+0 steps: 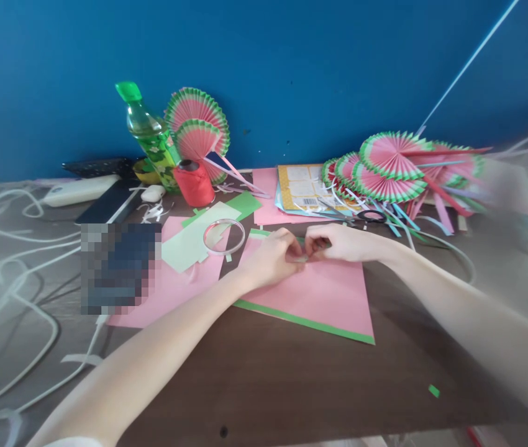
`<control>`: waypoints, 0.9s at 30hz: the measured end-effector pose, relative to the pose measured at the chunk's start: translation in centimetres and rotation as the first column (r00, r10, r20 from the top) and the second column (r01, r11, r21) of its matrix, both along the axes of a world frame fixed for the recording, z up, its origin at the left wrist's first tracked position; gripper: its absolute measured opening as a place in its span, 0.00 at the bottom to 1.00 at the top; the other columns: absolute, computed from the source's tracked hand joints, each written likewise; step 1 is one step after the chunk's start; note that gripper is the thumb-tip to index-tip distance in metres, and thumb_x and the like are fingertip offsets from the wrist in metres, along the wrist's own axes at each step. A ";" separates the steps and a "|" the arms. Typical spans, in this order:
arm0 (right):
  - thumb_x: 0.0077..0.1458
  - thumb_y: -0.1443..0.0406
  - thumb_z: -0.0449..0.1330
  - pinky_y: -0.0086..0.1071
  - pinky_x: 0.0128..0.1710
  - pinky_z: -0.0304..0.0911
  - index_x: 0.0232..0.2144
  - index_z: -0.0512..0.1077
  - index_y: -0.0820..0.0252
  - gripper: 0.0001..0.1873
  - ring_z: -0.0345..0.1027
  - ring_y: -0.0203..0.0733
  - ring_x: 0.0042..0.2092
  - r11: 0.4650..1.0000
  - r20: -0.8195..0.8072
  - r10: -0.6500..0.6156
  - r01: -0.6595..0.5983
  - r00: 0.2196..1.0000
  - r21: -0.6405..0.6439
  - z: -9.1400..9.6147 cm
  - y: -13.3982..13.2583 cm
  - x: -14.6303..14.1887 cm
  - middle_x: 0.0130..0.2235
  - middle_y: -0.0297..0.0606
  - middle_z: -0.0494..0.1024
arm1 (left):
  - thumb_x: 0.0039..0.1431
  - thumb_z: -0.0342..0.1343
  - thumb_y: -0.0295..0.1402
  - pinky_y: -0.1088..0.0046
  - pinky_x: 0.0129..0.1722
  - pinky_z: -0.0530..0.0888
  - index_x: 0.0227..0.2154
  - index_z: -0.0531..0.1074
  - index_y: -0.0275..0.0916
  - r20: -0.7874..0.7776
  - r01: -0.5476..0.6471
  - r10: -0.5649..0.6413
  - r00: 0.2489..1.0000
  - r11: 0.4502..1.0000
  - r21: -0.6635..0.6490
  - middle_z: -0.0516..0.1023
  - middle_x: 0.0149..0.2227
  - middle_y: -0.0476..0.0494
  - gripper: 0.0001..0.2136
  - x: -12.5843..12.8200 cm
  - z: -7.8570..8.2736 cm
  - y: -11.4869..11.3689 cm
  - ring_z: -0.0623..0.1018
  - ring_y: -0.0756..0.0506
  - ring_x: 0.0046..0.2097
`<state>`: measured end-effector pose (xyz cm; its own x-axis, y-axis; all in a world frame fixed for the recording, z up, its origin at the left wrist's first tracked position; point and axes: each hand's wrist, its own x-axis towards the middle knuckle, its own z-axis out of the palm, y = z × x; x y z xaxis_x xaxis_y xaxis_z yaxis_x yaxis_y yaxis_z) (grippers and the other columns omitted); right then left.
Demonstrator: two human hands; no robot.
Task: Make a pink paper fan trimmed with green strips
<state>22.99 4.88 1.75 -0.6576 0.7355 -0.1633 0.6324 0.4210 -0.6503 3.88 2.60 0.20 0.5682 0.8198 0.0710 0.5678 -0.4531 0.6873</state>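
Close Work on One Bordered Pink Sheet

Watching remotely, I see the left hand curled over the sheet, which lies on the table beneath both hands. The right hand comes in alongside, fingers bent, fingertips nearly meeting. I can't tell whether either grips paper. I'd steady with the left and make small, even moves with the right, keeping edges square. My count, left to right: one bottle, one red roll, at least two fans beside them, one tape ring, two green strips edging the sheet, one pair of scissors, more overlapping fans I can't total, one green scrap.
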 end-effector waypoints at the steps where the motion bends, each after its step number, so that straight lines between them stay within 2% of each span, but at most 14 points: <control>1: 0.45 0.64 0.58 0.29 0.30 0.53 0.26 0.68 0.60 0.05 0.57 0.34 0.28 1.000 -0.013 -0.006 0.006 1.000 0.007 -0.2 0.0 0.0 0.26 0.31 0.67 | 0.47 0.59 0.29 0.67 0.43 0.70 0.28 0.67 0.38 -0.007 0.009 -0.009 1.000 1.000 0.016 0.68 0.37 0.45 0.06 0.0 0.0 0.0 0.71 0.46 0.42; 6: 0.50 0.64 0.56 0.28 0.29 0.54 0.30 0.69 0.60 0.06 0.57 0.33 0.28 0.994 -0.121 -0.059 0.070 0.991 0.086 -1.0 0.1 0.0 0.27 0.31 0.67 | 0.51 0.52 0.25 0.69 0.43 0.69 0.25 0.67 0.38 0.046 0.023 -0.024 0.999 0.999 0.032 0.70 0.35 0.46 0.02 -0.3 -0.2 0.2 0.72 0.48 0.39; 13: 0.50 0.64 0.57 0.29 0.30 0.57 0.28 0.72 0.61 0.06 0.61 0.34 0.28 0.989 -0.203 -0.046 0.073 0.978 0.128 -1.2 0.2 -0.2 0.30 0.34 0.73 | 0.48 0.50 0.24 0.71 0.38 0.68 0.26 0.66 0.38 0.059 -0.106 0.110 0.992 0.992 -0.064 0.74 0.33 0.48 0.03 -0.5 0.6 0.3 0.73 0.48 0.36; 16: 0.51 0.66 0.57 0.30 0.30 0.59 0.27 0.71 0.60 0.04 0.63 0.35 0.29 0.965 -0.252 -0.050 0.112 0.966 0.237 -1.3 -0.1 -0.5 0.29 0.35 0.73 | 0.49 0.50 0.27 0.71 0.38 0.68 0.26 0.66 0.38 0.073 -0.134 0.143 0.987 0.984 -0.115 0.74 0.32 0.48 0.02 -0.5 0.9 0.3 0.73 0.48 0.35; 18: 0.53 0.68 0.56 0.31 0.33 0.61 0.28 0.70 0.60 0.04 0.65 0.36 0.31 0.907 -0.323 -0.047 0.176 0.945 0.383 -1.6 -0.4 -0.8 0.30 0.36 0.73 | 0.53 0.49 0.32 0.70 0.38 0.67 0.27 0.67 0.38 0.099 -0.148 0.167 0.981 0.973 -0.177 0.75 0.32 0.47 0.05 -0.6 1.0 0.5 0.73 0.48 0.35; 20: 0.55 0.70 0.53 0.32 0.35 0.62 0.29 0.69 0.60 0.06 0.66 0.37 0.34 0.806 -0.395 -0.027 0.254 0.918 0.535 -2.0 -0.7 -1.1 0.31 0.37 0.72 | 0.56 0.46 0.39 0.69 0.39 0.67 0.30 0.69 0.37 0.169 -0.142 0.192 0.967 0.952 -0.270 0.75 0.33 0.46 0.11 -0.8 0.8 0.8 0.73 0.47 0.36; 23: 0.58 0.71 0.51 0.34 0.38 0.64 0.31 0.68 0.58 0.07 0.67 0.39 0.37 0.666 -0.429 0.041 0.295 0.903 0.685 -2.8 -1.1 -1.6 0.34 0.39 0.72 | 0.58 0.44 0.43 0.70 0.41 0.66 0.29 0.72 0.37 0.298 -0.050 0.175 0.939 0.922 -0.384 0.76 0.34 0.45 0.16 -1.0 0.4 1.3 0.74 0.47 0.38; 25: 0.58 0.71 0.51 0.34 0.39 0.65 0.33 0.68 0.57 0.08 0.68 0.39 0.39 0.620 -0.420 0.080 0.285 0.904 0.731 -3.3 -1.3 -1.8 0.35 0.39 0.73 | 0.56 0.47 0.42 0.72 0.38 0.65 0.28 0.73 0.38 0.355 0.006 0.164 0.920 0.901 -0.433 0.76 0.32 0.46 0.14 -1.1 0.3 1.5 0.73 0.48 0.35; 27: 0.58 0.71 0.51 0.35 0.40 0.66 0.34 0.68 0.56 0.08 0.69 0.39 0.40 0.605 -0.417 0.094 0.281 0.904 0.745 -3.5 -1.4 -1.9 0.36 0.40 0.74 | 0.52 0.52 0.39 0.73 0.33 0.64 0.27 0.72 0.37 0.401 0.031 0.185 0.897 0.880 -0.475 0.75 0.30 0.47 0.10 -1.1 0.2 1.6 0.70 0.51 0.31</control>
